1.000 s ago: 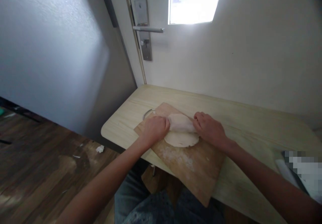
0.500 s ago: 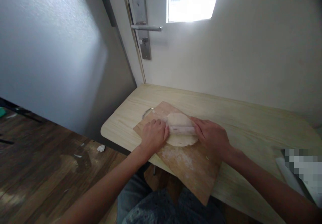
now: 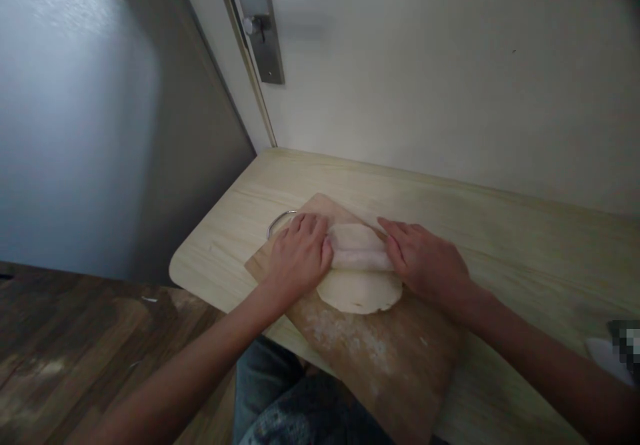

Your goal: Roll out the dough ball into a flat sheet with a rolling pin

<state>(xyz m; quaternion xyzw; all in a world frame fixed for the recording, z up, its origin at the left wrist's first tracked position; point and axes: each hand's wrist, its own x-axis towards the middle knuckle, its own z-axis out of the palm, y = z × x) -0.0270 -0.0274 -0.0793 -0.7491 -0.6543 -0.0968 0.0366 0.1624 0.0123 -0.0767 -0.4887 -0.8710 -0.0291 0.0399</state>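
Note:
A round, flattened sheet of dough (image 3: 360, 293) lies on a wooden cutting board (image 3: 395, 371) dusted with flour. Across the dough runs a pale, floury rolling pin (image 3: 363, 260). My left hand (image 3: 301, 251) is closed over the pin's left end, its fingers pointing away from me. On the right end rests my right hand (image 3: 425, 258), thumb and fingers bent round it, index finger partly stretched out. Both palms hide the pin's ends. Dough shows in front of the pin and behind it.
The board sits askew on a light wooden table (image 3: 215, 245), its near corner past the table's front edge. A metal ring handle (image 3: 280, 219) is at its far left. Behind stands a door with a lock plate (image 3: 265, 38). A pixelated item lies at far right.
The view has tilted down and come closer, so the door window is out of sight. Both hands still hold the rolling pin, and more dough shows on the near side of it.

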